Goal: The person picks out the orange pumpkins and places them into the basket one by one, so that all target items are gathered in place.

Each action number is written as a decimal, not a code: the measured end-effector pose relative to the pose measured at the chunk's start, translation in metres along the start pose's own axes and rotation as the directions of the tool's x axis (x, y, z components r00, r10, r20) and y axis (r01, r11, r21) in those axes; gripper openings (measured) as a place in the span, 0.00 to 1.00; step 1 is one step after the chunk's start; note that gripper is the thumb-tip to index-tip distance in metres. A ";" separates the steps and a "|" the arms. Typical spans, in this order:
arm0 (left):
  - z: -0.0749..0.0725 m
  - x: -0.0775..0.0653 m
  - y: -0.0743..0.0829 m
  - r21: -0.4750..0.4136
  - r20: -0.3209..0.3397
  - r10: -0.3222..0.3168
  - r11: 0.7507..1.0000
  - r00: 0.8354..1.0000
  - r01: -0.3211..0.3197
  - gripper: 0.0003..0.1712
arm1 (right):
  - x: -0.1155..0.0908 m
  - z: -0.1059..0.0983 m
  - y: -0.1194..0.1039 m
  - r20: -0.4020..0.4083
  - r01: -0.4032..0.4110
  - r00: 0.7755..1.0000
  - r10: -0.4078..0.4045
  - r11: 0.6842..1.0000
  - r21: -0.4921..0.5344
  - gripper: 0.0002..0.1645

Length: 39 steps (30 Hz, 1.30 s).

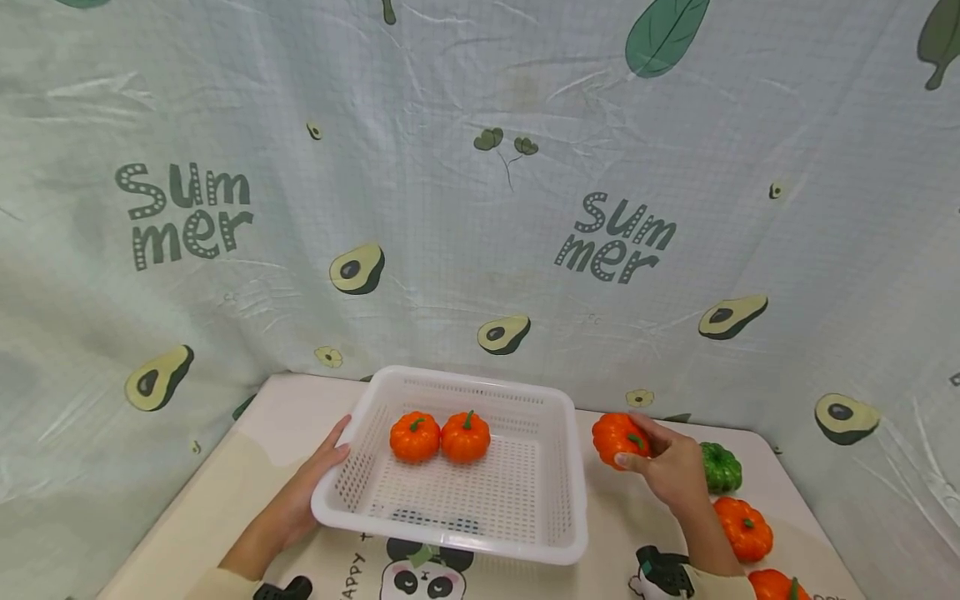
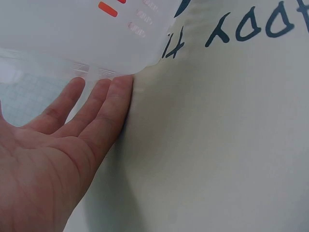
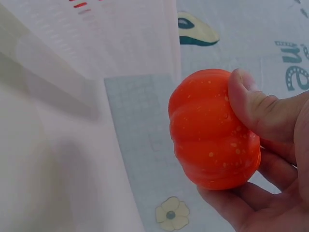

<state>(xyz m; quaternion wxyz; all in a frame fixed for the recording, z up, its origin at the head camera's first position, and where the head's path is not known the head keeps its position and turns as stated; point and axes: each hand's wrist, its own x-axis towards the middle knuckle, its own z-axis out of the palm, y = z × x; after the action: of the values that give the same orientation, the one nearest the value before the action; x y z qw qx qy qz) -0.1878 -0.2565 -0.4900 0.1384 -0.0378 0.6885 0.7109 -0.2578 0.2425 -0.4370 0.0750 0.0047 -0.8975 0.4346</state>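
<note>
The right hand (image 1: 666, 462) pinches an orange pumpkin (image 1: 618, 438) beyond the right edge of the white basket (image 1: 510, 496); an even grip should suit its ribs. The left hand (image 1: 303, 490), fingers straight, touches the left edge, ideally steadying it. The head view shows 2 pumpkins (image 1: 414, 440) near its far left corner; wrist views catch only orange slivers (image 2: 107, 9).

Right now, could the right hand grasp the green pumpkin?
Probably not as it stands: the right hand is taken up holding an orange pumpkin. The green pumpkin itself appears close beside that hand, with nothing on top.
</note>
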 end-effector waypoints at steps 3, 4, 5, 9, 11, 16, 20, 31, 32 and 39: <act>-0.001 0.000 0.000 -0.006 0.013 0.000 1.000 1.000 0.000 0.40 | 0.001 0.000 -0.003 0.006 0.016 1.000 -0.016 1.000 0.022 0.41; -0.001 0.000 0.000 -0.007 0.014 0.000 1.000 1.000 0.000 0.40 | 0.001 0.000 -0.004 0.007 0.019 1.000 -0.019 0.999 0.026 0.41; -0.002 0.000 -0.001 -0.010 0.018 0.001 1.000 1.000 -0.001 0.41 | 0.001 0.000 -0.004 0.007 0.023 1.000 -0.024 0.999 0.031 0.41; -0.002 0.000 -0.001 -0.024 0.015 -0.004 1.000 1.000 0.004 0.40 | 0.001 0.002 -0.007 0.018 0.025 1.000 -0.026 0.998 0.051 0.42; -0.002 -0.001 -0.001 -0.026 0.015 -0.002 1.000 1.000 0.002 0.40 | 0.001 0.002 -0.009 0.027 0.023 0.999 -0.025 0.997 0.069 0.42; 0.000 -0.001 0.000 -0.018 0.012 0.000 1.000 1.000 0.000 0.41 | 0.000 0.001 -0.014 0.040 0.019 0.999 -0.024 0.994 0.105 0.43; 0.000 -0.001 0.000 -0.017 0.003 -0.003 1.000 1.000 0.003 0.41 | -0.001 0.002 -0.017 0.054 0.026 0.998 -0.033 0.993 0.119 0.42; -0.001 -0.001 -0.001 -0.019 -0.003 -0.005 1.000 1.000 0.005 0.41 | -0.003 0.007 -0.025 0.053 0.082 0.994 -0.091 0.985 0.153 0.42; -0.001 -0.001 -0.001 -0.019 -0.005 -0.006 1.000 1.000 0.006 0.41 | -0.003 0.008 -0.026 0.053 0.088 0.994 -0.097 0.984 0.158 0.42; -0.001 0.001 -0.003 -0.027 0.007 -0.001 1.000 1.000 0.002 0.41 | -0.003 0.012 -0.027 0.050 0.126 0.989 -0.136 0.978 0.166 0.42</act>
<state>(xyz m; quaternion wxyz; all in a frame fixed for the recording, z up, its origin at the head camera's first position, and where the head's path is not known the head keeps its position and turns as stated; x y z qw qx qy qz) -0.1883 -0.2573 -0.4932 0.1408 -0.0376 0.6782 0.7203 -0.2546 0.2162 -0.4234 0.0755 0.0832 -0.8585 0.5003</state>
